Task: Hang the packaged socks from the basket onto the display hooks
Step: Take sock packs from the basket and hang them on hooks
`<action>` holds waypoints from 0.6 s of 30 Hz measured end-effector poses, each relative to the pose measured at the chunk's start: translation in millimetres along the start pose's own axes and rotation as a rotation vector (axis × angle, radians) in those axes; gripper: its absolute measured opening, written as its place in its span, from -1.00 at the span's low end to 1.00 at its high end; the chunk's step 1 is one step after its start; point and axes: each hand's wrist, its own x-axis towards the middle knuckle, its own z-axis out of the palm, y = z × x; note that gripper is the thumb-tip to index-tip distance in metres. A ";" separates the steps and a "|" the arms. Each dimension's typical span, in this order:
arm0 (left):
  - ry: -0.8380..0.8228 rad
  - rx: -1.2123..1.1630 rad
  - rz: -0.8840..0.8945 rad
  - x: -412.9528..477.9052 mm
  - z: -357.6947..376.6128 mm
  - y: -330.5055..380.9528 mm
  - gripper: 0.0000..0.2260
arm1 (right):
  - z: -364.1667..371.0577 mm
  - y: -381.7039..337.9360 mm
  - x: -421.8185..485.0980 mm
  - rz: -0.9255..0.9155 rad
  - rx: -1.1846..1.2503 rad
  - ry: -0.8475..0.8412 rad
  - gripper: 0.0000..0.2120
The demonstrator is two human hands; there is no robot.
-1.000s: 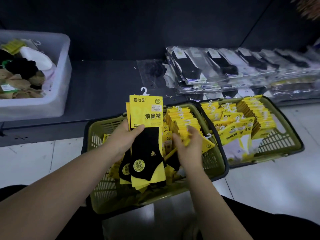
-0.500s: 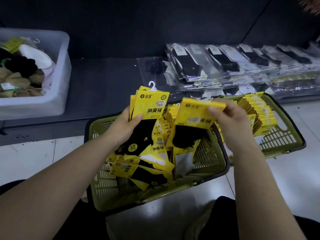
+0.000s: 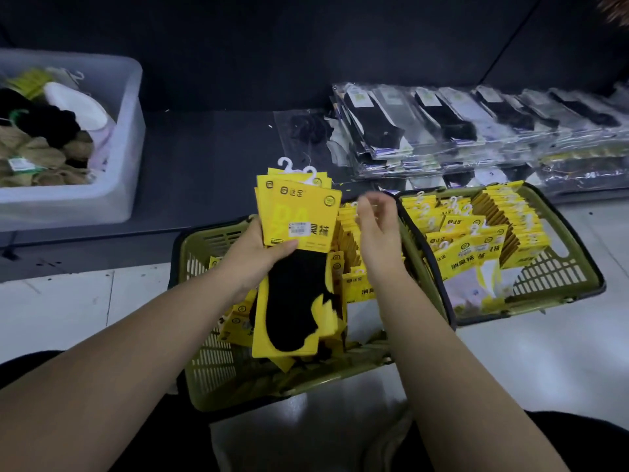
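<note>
The left hand [image 3: 253, 258] grips a stack of packaged socks [image 3: 299, 301] upright above the near green basket [image 3: 211, 379], thumb pressed across the front card and fingers behind. The front pack is a yellow card with a black sock below it. Its top carries a square logo and a small brand mark that looks like 达足, a round seal at the right corner, and pale large letters "DA". A white barcode sticker [image 3: 299, 229] covers part of the line ending 臭袜. White plastic hooks [image 3: 286, 165] stick up from the stack. The right hand [image 3: 377, 233] hovers just right of the stack over the rows of packs standing in the basket, blurred, fingers loosely curled and holding nothing. A second green basket [image 3: 561, 277] to the right holds more yellow packs [image 3: 466, 253], some printed 消臭袜. On the far dark shelf [image 3: 211, 165] lie clear-bagged socks [image 3: 442, 124] at right and a white bin [image 3: 129, 165] at left.
</note>
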 end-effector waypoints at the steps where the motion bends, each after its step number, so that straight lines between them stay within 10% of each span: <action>1: 0.049 0.011 0.016 1.5 -2.6 0.4 -0.54 | -16.2 17.5 2.1 0.063 -0.188 -0.025 -0.82; 4: 0.144 0.076 0.041 7.5 -14.7 1.0 -0.51 | -51.4 70.2 -4.3 0.180 -0.859 -0.325 -0.55; 8: 0.139 0.180 0.032 9.4 -20.3 -1.4 -0.50 | -54.5 100.2 -13.3 -0.133 -1.279 -0.365 -0.44; 18: 0.062 0.268 0.041 5.6 -10.4 -0.8 -0.51 | -61.4 105.7 -13.4 -0.136 -1.199 -0.311 -0.60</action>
